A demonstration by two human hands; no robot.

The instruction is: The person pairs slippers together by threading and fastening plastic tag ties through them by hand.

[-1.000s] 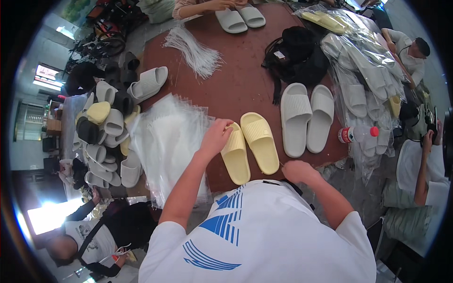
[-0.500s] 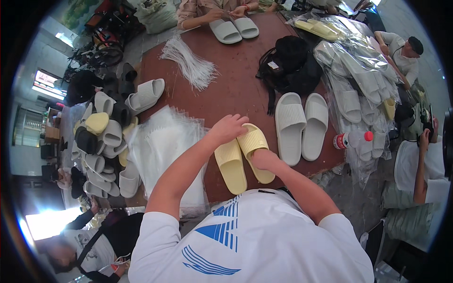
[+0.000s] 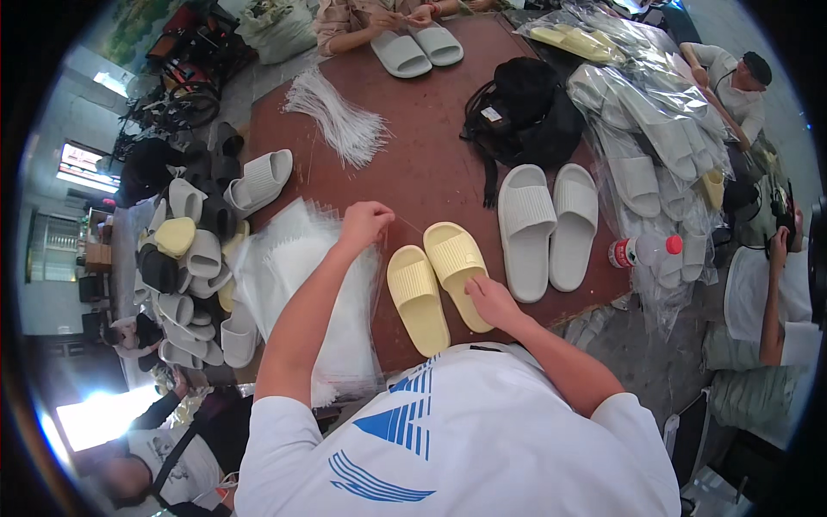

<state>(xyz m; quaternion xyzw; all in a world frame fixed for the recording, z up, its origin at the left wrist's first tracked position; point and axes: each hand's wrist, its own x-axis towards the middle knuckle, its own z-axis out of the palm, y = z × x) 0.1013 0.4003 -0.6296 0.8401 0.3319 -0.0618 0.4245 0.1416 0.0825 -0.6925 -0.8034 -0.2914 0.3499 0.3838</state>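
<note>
"Slippers, yellow, side by side on brown table [image 3: 431, 159], heels toward the wearer's shirt [image 3: 482, 414]. Hands?"

"Left hand [image 3: 367, 224] beside the clear bags [image 3: 289, 297], beyond the toe of the left yellow slipper [image 3: 413, 284]. Fingertips pinched on what looks like a thin strand [image 3: 408, 221]. Right hand [image 3: 493, 303] at the right yellow slipper [image 3: 452, 250], fingertips near the strap's opening; grip hidden, cannot tell."

"Weak points?"

"Strand, mainly. So fine that a loose pinch could lose it. A hard tug, if it is caught in the strap, could pull the right yellow slipper askew. Cannot see whether it passes through."

"Neighbours?"

"Grey slippers [image 3: 527, 228] just right of the yellow pair; a skid that way could knock them crooked."

"Bags?"

"Left forearm crosses above them. A low elbow sweep could slide the loose top ones."
</note>
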